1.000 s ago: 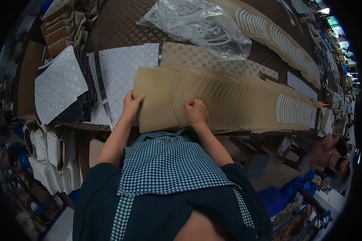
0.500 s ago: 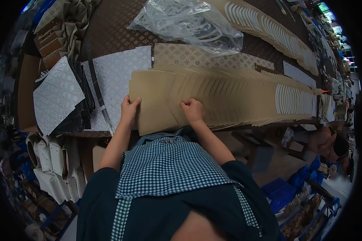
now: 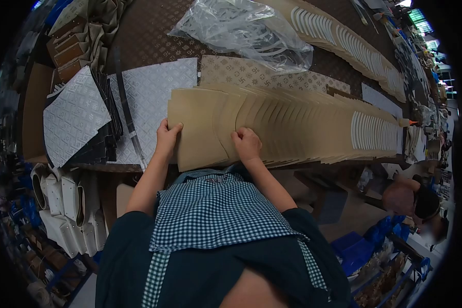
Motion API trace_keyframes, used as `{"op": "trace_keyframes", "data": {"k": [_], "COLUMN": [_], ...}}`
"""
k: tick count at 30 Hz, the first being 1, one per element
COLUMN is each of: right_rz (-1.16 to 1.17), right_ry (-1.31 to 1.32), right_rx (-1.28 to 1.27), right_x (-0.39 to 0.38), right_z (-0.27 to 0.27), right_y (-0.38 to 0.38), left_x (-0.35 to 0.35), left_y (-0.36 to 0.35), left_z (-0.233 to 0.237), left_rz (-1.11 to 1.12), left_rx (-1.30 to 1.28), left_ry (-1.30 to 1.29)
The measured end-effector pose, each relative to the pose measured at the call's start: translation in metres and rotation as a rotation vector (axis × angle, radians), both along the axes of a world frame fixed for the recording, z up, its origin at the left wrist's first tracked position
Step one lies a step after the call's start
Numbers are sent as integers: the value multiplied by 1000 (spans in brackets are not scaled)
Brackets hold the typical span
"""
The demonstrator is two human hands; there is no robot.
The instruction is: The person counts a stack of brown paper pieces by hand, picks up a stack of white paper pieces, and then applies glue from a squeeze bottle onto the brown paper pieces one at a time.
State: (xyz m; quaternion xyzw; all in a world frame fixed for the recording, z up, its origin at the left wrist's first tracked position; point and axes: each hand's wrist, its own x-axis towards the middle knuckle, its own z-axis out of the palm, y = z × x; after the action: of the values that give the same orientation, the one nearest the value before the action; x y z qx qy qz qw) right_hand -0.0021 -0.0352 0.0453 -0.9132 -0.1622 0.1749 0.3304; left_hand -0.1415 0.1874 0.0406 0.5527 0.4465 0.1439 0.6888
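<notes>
A long row of overlapping tan sheets lies fanned across the table in front of me. My left hand grips the left edge of the end sheet, thumb on top and the other fingers partly hidden by the edge. Over the curved edges of the neighbouring sheets, my right hand is closed with the fingertips pinched together. What lies between those fingertips, if anything, is too small to make out. White curved strips lie on the sheets at the row's right end.
Beyond the row lie a clear plastic bag of white strips and a second fanned row with white strips. Patterned grey pieces and a dark metal ruler are on the left. An orange-tipped bottle stands far right.
My right hand has shifted very slightly along the sheets, and a curved sheet edge beside it now shows as a darker line. My left hand keeps its hold. The view has shifted slightly.
</notes>
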Motion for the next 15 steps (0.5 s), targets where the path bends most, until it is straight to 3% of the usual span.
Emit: {"op": "trace_keyframes", "data": {"k": [15], "right_rz": [38], "right_ry": [-84], "right_rx": [5], "right_x": [4], "right_z": [-16], "right_y": [-5], "left_x": [2], "left_y": [-5], "left_z": [-3], "left_rz": [-9], "left_rx": [49], "left_ry": [-4]}}
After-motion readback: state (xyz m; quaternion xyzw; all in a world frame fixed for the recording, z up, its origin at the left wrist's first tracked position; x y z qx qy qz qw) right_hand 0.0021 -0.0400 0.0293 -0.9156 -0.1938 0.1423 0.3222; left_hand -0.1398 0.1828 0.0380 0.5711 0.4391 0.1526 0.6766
